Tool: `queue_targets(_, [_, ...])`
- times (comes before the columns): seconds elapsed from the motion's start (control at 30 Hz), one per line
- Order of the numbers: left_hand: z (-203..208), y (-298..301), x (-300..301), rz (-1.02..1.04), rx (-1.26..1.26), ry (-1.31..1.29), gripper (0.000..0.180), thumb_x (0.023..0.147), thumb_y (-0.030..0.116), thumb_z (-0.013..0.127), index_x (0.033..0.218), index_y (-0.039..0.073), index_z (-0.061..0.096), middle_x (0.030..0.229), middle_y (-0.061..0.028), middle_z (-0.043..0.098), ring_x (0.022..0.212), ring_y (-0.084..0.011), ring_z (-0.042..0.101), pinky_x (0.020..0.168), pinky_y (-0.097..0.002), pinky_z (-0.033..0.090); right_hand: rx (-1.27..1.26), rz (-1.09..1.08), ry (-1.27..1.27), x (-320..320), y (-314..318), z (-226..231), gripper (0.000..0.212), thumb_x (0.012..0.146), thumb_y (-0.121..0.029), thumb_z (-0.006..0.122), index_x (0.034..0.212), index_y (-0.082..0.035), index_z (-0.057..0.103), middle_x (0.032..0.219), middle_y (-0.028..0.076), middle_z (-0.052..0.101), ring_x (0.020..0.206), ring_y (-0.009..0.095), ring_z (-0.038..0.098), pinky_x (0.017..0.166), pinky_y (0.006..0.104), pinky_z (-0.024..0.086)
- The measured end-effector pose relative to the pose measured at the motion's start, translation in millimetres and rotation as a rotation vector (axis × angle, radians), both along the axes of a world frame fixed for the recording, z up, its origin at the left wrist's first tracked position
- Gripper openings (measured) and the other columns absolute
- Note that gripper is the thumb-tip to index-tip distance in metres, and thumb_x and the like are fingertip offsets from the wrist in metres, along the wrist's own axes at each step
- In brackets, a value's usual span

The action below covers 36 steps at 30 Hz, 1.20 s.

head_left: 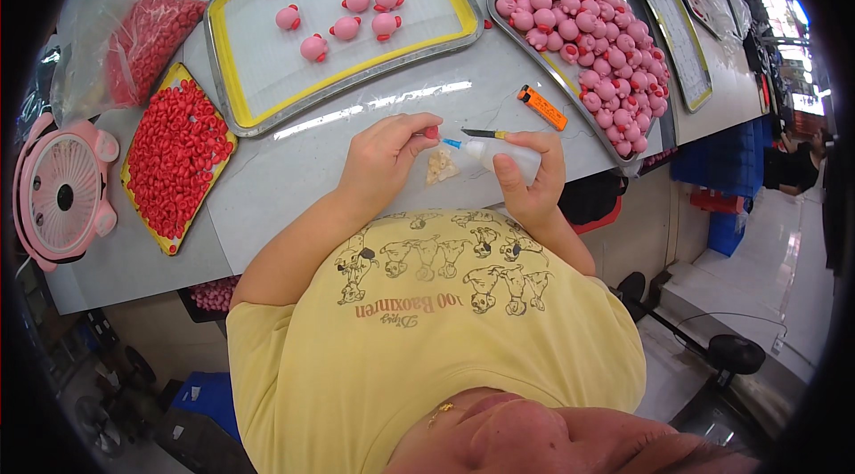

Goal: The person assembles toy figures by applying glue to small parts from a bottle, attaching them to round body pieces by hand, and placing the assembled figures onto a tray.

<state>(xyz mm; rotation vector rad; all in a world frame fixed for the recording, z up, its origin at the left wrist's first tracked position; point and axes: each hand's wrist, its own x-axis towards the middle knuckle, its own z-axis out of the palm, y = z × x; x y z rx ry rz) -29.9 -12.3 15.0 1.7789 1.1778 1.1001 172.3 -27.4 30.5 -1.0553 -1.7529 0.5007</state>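
Clear plastic bag (125,42) at far left of the table, bulging, full of small red pieces, lying just behind the yellow-rimmed tray of red pieces. Small white squeeze bottle (508,156) with blue nozzle, held in the right hand (532,176). No signs or screens readable.

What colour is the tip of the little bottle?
Blue, on the white squeeze bottle in the right hand; head view.

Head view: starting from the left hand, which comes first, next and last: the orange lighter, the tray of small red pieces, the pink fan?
From the left hand:
1. Orange lighter, to its right on the table.
2. Tray of small red pieces, to its left.
3. Pink fan, at the far left edge.
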Motion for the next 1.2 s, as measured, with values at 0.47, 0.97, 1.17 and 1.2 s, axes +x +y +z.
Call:
queue_targets(0.47, [-2.4, 3.4, -2.1, 0.005, 0.032, 0.014, 0.021, 0.082, 0.003, 0.059, 0.103, 0.002, 0.061, 0.085, -0.0079, 0.066, 0.078, -0.0162, 0.064, 0.067, -0.0246, 0.050, 0.061, -0.084, 0.031, 1.8, -0.3, -2.3, 0.026, 0.079, -0.011, 0.066, 0.099, 0.000, 0.053, 0.086, 0.013, 0.058, 0.072, 0.018, 0.059, 0.063, 0.0282, 0.047])
queue_targets(0.97, [3.3, 6.4, 26.3, 0.051, -0.217, -0.077, 0.022, 0.081, 0.006, 0.062, 0.102, 0.003, 0.061, 0.085, -0.0083, 0.065, 0.075, -0.0171, 0.063, 0.068, -0.0266, 0.049, -0.182, -0.190, -0.207, 35.4, 48.4, -17.5, 0.031, 0.076, -0.015, 0.068, 0.104, -0.004, 0.058, 0.099, 0.011, 0.060, 0.084, 0.025, 0.057, 0.076, 0.0327, 0.045])
queue_targets(1.17, [4.3, 6.0, 25.8, 0.042, -0.190, -0.112, 0.022, 0.081, 0.006, 0.062, 0.103, 0.002, 0.061, 0.085, -0.0086, 0.064, 0.075, -0.0162, 0.062, 0.067, -0.0261, 0.048, 0.141, -0.654, -0.575, 107.1, 73.4, -7.7, 0.028, 0.081, -0.009, 0.058, 0.109, -0.004, 0.056, 0.098, 0.012, 0.059, 0.089, 0.028, 0.053, 0.078, 0.0380, 0.042])
queue_targets(1.2, [4.3, 5.9, 24.7, 0.033, -0.197, -0.131, 0.022, 0.081, 0.005, 0.062, 0.103, 0.002, 0.061, 0.084, -0.0086, 0.063, 0.074, -0.0159, 0.061, 0.067, -0.0259, 0.048, 0.170, -0.752, -0.751, 115.5, 74.8, -6.4, 0.030, 0.081, -0.006, 0.056, 0.110, -0.004, 0.056, 0.099, 0.012, 0.059, 0.090, 0.028, 0.052, 0.078, 0.0388, 0.042])
